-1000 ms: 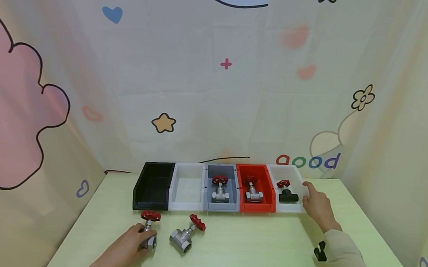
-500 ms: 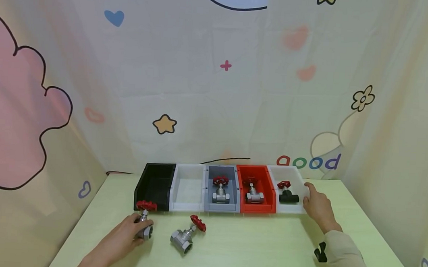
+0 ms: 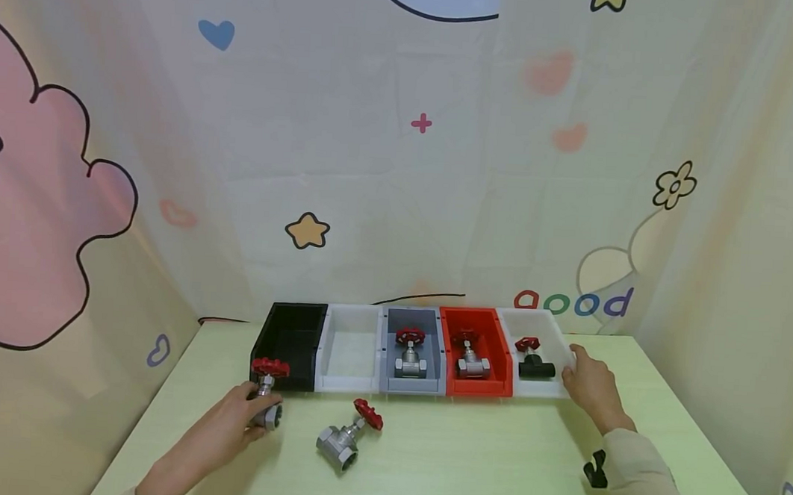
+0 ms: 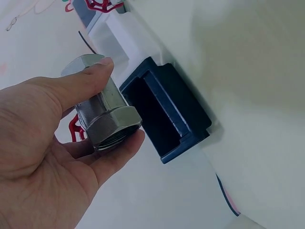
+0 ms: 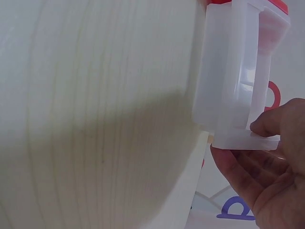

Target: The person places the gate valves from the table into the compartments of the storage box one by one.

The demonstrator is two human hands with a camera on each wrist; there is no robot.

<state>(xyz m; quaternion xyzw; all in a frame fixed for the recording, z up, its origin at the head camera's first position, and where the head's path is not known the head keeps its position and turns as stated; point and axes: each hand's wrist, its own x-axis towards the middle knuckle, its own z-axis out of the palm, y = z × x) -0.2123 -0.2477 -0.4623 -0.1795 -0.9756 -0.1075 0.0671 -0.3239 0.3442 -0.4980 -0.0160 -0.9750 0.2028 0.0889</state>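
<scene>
My left hand (image 3: 229,420) grips a silver gate valve (image 4: 107,112) by its metal body, the red handwheel (image 3: 271,367) upward in the head view. The handwheel overlaps the front edge of the black bin (image 3: 289,343). In the left wrist view, thumb and fingers wrap the body, and the hexagonal end faces the camera. My right hand (image 3: 593,389) pinches the side wall of the rightmost white bin (image 5: 224,81), thumb inside and fingers outside. A second silver valve with a red handwheel (image 3: 339,445) lies tilted on the table in front of the bins.
The bins stand in a row: black, white (image 3: 349,350), grey (image 3: 412,384), red (image 3: 480,386) and white. The grey bin holds a silver valve (image 3: 410,360), the red bin another (image 3: 473,364), and the rightmost bin a black-bodied valve (image 3: 536,365). A patterned curtain (image 3: 374,164) hangs behind.
My left hand has raised the gate valve and carried it forward and slightly left, toward the black bin. My right hand stays on the rightmost white bin.
</scene>
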